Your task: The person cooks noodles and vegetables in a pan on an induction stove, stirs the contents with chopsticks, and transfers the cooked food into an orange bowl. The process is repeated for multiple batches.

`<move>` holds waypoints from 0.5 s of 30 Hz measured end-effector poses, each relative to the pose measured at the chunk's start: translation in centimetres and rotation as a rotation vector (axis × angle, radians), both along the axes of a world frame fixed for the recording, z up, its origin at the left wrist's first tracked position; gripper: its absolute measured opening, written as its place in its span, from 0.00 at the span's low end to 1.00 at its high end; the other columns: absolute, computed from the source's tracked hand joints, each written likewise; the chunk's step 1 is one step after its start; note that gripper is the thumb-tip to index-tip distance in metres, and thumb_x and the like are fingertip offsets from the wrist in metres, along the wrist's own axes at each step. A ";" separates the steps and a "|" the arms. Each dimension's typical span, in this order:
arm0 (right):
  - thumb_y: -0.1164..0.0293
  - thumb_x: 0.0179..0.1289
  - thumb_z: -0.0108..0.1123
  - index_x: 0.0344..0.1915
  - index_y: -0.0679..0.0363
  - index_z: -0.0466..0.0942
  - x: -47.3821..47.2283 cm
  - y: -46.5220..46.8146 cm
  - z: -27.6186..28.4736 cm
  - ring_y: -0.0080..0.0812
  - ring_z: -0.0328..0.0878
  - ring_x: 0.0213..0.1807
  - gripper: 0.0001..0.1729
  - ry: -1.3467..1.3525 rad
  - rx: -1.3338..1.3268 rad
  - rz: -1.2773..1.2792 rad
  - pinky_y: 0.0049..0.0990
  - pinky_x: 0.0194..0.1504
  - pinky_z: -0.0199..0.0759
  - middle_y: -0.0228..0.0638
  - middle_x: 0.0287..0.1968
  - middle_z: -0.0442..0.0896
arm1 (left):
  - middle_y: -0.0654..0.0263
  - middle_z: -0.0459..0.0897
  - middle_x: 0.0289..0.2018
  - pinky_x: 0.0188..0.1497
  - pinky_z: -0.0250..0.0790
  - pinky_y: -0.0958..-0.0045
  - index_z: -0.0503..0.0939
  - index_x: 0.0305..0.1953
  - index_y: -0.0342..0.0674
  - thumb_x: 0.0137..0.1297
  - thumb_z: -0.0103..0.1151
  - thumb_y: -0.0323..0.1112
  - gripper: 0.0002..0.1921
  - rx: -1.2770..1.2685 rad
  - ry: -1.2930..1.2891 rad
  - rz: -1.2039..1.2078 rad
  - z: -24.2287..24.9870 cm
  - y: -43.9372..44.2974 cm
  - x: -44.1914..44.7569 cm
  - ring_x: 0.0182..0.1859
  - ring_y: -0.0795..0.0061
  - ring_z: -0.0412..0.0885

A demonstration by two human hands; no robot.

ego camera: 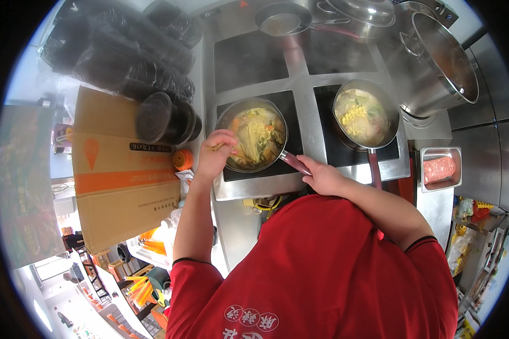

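Note:
My left hand (216, 153) grips a pair of wooden chopsticks (214, 148) over the left rim of a saucepan (286, 134). In that pan, noodles (249, 142), leafy pieces and orange bits lie in broth; the chopstick tips are hard to make out among them. With its fingers around the reddish pan handle (297, 164), my right hand (323, 175) holds the same pan on the left front hob. Another saucepan (396, 127) stands on the right front hob, with yellow noodles (356, 118), greens and pale pieces in cloudy broth.
A frying pan (261, 19) and a lidded pot (367, 12) sit behind; a tall stockpot (424, 72) stands right. A metal tray (459, 169) holds rolled meat slices (439, 169). At left are a cardboard box (123, 212), black lidded bowls (155, 118) and wrapped container stacks (110, 51).

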State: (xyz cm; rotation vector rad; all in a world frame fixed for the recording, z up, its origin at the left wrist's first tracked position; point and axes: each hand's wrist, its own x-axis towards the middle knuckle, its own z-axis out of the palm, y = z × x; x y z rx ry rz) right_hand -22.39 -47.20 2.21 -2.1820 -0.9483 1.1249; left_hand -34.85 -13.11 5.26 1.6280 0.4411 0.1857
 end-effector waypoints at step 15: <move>0.63 0.75 0.64 0.82 0.48 0.57 0.2 0.1 0.5 0.58 0.80 0.66 0.41 0.054 -0.024 -0.019 0.49 0.66 0.75 0.53 0.67 0.81 | 0.73 0.85 0.32 0.39 0.72 0.80 0.88 0.48 0.33 0.78 0.65 0.34 0.09 0.284 0.082 0.327 5.4 2.5 -3.4 0.35 0.87 0.79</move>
